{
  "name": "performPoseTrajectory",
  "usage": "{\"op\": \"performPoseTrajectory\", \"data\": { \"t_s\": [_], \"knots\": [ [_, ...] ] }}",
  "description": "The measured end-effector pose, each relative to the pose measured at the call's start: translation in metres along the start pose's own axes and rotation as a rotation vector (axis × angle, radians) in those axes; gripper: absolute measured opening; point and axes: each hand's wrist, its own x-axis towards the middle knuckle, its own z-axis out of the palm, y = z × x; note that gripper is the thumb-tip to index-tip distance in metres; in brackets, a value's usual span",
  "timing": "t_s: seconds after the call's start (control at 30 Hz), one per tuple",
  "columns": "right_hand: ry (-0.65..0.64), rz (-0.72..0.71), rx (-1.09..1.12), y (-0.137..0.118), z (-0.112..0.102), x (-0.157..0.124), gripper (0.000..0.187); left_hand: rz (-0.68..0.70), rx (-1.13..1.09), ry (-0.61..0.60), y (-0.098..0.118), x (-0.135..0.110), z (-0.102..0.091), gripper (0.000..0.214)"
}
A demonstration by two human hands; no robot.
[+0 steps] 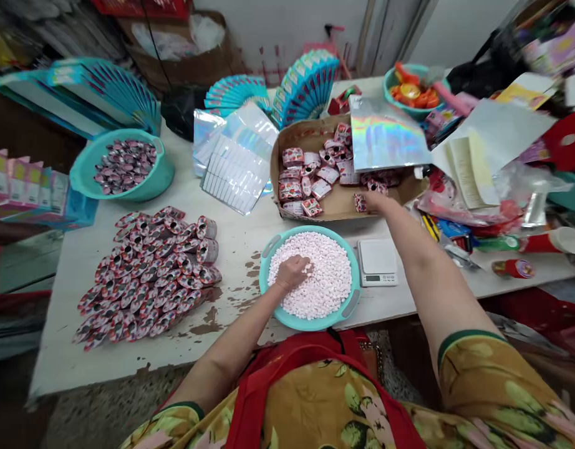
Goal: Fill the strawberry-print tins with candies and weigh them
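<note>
Worn white table (pixel 128 349), paint chipped near the front edge.

- Near centre: teal basin (pixel 310 324), filled with small pink-white tablets (pixel 325 274).
- Left hand (pixel 292 271) in the basin's left half, palm down, fingers curled into the tablets; cannot tell whether any are gripped.
- Just right of the basin: small white digital scale (pixel 378 262).
- Near left: large heap of red-and-white filled packets (pixel 151 274), loose on the table.
- Beyond the basin: flat cardboard box (pixel 343 209) holding red-and-white packets (pixel 310 178).
- Right hand (pixel 376 198) at the box's near edge, fingers bent down onto a packet; hold too blurred to tell.
- Left of the box: stack of holographic pouches (pixel 241 162).
- Far left: teal bowl (pixel 128 187) of packets.
- Far centre: fanned teal cards (pixel 306 87).
</note>
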Motion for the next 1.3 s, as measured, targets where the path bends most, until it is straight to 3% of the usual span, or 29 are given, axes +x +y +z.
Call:
{"op": "performPoseTrajectory", "data": {
  "t_s": [0.1,0.2,0.27,0.33,0.43,0.53,0.67,0.77,0.87,1.03,1.17,1.3],
  "knots": [
    [-0.203,0.068,-0.055,0.019,0.031,0.031,0.052,-0.074,-0.054,0.034,-0.003,0.0,0.0,0.024],
    [-0.275,0.13,-0.133,0.026,0.046,0.047,0.066,-0.116,-0.139,0.078,-0.007,0.003,-0.003,0.021],
    [-0.261,0.169,-0.004,0.025,0.043,0.047,0.061,-0.139,-0.257,0.117,-0.006,0.003,-0.006,0.018],
    [-0.189,0.193,0.276,0.019,0.032,0.03,0.055,-0.172,-0.47,0.166,-0.003,0.001,-0.01,0.014],
    [0.052,0.15,0.725,-0.003,0.007,-0.036,0.056,-0.325,-0.946,0.172,0.005,-0.006,-0.021,0.018],
    [0.262,0.132,0.981,-0.042,-0.004,-0.137,0.059,-0.541,-1.443,0.1,0.012,-0.01,-0.03,0.036],
    [0.245,0.333,1.084,-0.102,0.027,-0.259,0.07,-0.681,-1.781,0.006,0.015,-0.006,-0.035,0.055],
    [0.223,0.474,1.155,-0.14,0.061,-0.305,0.067,-0.7,-1.78,-0.069,0.018,-0.004,-0.04,0.049],
    [0.229,0.477,1.127,-0.17,0.081,-0.316,0.061,-0.58,-1.696,-0.062,0.032,-0.011,-0.055,0.047],
    [0.15,0.313,0.962,-0.205,0.09,-0.299,0.05,-0.344,-1.643,0.081,0.067,-0.028,-0.081,0.044],
    [0.147,0.317,0.839,-0.215,0.096,-0.286,0.038,-0.289,-1.677,0.217,0.078,-0.031,-0.083,0.031],
    [0.144,0.312,0.739,-0.22,0.095,-0.283,0.039,-0.289,-1.675,0.307,0.075,-0.027,-0.078,0.034]
  ]
}}
